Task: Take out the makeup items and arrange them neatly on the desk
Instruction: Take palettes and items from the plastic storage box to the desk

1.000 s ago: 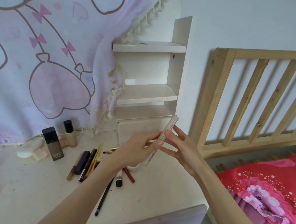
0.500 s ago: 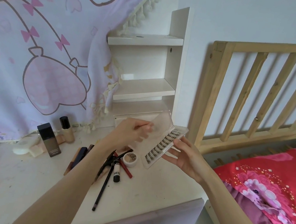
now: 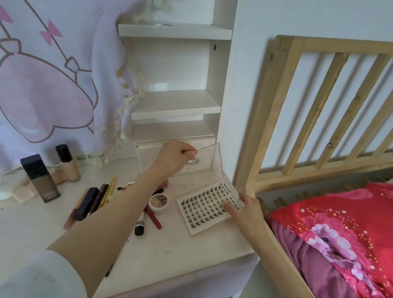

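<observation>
A white table [image 3: 179, 262] stands against a wall hung with a pink cartoon-print cloth [image 3: 42, 74], with white shelves [image 3: 176, 103] at its back right corner and a wooden bed frame [image 3: 314, 107] just beside its right edge.

The left hand's [image 3: 169, 157] fingers [image 3: 187, 150] are curled in a pinch on the top edge of the clear lid [image 3: 205, 160], holding it raised and open; the wrist is bent down and the bare forearm runs back across the middle of the table to a pale sleeve [image 3: 41, 275] near the front edge. The right hand's [image 3: 248, 212] fingers [image 3: 229, 206] lie fairly straight and flat on the lash tray [image 3: 205, 208], the thumb at its right edge, the forearm reaching in from the lower right over the gap by the bed.

The lash tray rests near the right edge of the table, rows of dark lash clusters showing, its lid hinged along the far side. Just left of it sits a small round pot [image 3: 159, 203], touching a red pencil [image 3: 153, 218] and a black-capped tube [image 3: 139, 226]. Further left, pencils and sticks [image 3: 94, 199] lie bunched together. Toward the back left stand a dark square bottle [image 3: 40, 178] and a foundation bottle [image 3: 68, 163] with a black cap. A red flowered quilt [image 3: 350, 231] covers the bed.
</observation>
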